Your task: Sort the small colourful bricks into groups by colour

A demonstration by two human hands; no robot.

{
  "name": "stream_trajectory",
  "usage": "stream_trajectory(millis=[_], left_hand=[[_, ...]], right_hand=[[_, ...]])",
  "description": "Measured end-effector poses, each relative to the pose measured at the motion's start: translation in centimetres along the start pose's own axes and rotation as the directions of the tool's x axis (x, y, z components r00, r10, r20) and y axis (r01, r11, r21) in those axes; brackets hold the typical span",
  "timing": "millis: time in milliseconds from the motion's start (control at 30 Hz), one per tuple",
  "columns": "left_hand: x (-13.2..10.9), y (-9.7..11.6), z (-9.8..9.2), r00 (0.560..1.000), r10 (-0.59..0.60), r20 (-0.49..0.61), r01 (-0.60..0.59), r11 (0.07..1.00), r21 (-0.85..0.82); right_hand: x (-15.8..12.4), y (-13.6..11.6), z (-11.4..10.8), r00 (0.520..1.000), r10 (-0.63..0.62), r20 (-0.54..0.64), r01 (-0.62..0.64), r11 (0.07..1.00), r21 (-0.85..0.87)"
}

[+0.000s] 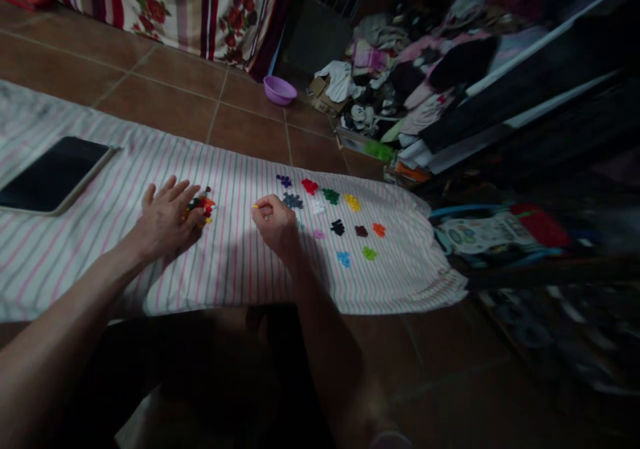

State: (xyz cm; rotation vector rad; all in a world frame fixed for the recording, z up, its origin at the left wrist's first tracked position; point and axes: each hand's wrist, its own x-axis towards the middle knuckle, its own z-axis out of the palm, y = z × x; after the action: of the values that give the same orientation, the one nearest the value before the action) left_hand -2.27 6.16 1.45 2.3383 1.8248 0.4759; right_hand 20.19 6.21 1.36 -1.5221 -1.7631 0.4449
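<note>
My left hand [167, 217] lies with its fingers spread beside a mixed pile of small coloured pieces [204, 204], its thumb side partly over them. Over the striped cloth [235, 262], my right hand [274, 222] pinches a small yellow piece [256, 206] between thumb and fingertips. To its right sit little piles sorted by colour: a red pile [309, 186], a dark green pile [331, 196], a yellow pile [353, 202], a black pile [338, 227], an orange pile [379, 230], a light blue pile [344, 258] and several others. What kind of pieces they are is too small to tell.
A tablet [55, 172] with a dark screen lies at the left of the cloth. Beyond the table, a purple basin [280, 90] stands on the tiled floor. Clothes and shoes [385, 76] are heaped at the back right, near a dark shelf frame.
</note>
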Motion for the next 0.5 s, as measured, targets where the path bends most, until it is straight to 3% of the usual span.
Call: stream_trajectory(millis=[100,200,367,500], left_hand=[[0.2,-0.3,0.5,1.000,0.006,-0.019,-0.006,1.000,-0.019],[0.2,-0.5,0.6,0.999,0.011,-0.033,-0.012,0.999,-0.034],[0.4,-0.3,0.1,0.998,-0.018,-0.054,0.014,0.997,-0.074],[0.5,-0.2,0.0,0.996,-0.030,-0.087,0.021,0.994,-0.110]], right_hand=[[0.6,2.4,-2.9,0.989,0.113,-0.098,-0.093,0.976,0.197],[1.5,6.3,-6.9,0.936,0.266,-0.230,-0.188,0.931,0.312],[1.8,12.8,-13.6,0.794,0.406,-0.452,-0.333,0.913,0.235],[1.1,15.9,-16.2,0.727,0.506,-0.464,-0.443,0.862,0.247]])
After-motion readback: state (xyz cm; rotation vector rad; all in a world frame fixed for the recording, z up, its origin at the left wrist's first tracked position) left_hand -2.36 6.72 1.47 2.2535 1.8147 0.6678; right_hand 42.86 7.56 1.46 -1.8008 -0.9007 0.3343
